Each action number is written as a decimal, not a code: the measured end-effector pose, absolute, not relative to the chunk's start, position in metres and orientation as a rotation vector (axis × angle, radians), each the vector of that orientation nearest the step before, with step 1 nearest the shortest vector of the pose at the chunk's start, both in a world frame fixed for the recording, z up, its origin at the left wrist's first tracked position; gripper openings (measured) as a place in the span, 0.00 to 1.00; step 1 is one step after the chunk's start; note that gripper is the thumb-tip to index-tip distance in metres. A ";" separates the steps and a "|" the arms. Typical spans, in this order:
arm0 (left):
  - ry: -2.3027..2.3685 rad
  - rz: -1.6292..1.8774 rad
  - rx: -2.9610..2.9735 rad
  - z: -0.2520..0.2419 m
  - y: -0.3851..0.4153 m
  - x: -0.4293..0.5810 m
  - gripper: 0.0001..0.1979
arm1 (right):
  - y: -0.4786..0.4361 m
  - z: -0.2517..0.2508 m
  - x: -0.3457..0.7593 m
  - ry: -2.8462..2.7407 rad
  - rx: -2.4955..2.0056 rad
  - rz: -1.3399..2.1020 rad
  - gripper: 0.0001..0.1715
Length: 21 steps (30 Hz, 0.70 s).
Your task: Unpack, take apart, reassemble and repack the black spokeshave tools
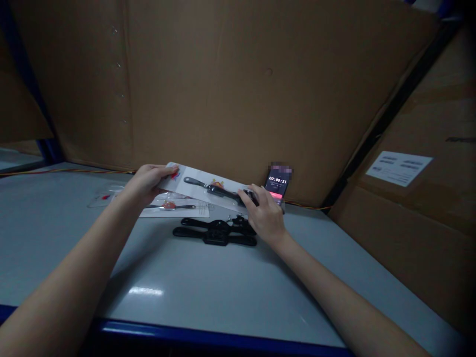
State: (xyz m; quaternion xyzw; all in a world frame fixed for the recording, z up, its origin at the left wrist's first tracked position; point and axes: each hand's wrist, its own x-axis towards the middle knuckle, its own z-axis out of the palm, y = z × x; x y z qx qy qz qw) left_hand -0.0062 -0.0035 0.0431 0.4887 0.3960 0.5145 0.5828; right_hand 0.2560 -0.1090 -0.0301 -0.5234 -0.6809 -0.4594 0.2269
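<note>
My left hand [150, 179] is closed on the left end of a long white package card [176, 186], thumb on top, holding it tilted above the table. Along the card lies a dark spokeshave [223, 192]; I cannot tell whether plastic covers it. My right hand [266, 215] has its fingers closed around the spokeshave's right end, at the card's right edge. On the table below, a black spokeshave [216, 236] rests in front of another black spokeshave [197, 223]. Small black metal parts [240, 220] sit beside them, partly hidden by my right hand.
More printed package cards [182, 214] in clear plastic lie behind, at the left. A phone [278, 181] showing a timer leans near the cardboard back wall [230, 89]. A large labelled carton [416, 218] stands on the right. The grey tabletop [223, 292] has a blue front edge.
</note>
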 end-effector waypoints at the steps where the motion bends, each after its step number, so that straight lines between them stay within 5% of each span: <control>1: 0.922 1.196 1.142 0.044 -0.004 -0.007 0.03 | -0.109 -0.030 0.255 -1.864 -1.434 -1.273 0.25; 21: 1.047 1.322 1.060 0.059 0.005 -0.056 0.02 | -0.112 -0.031 0.287 -1.915 -1.589 -1.223 0.33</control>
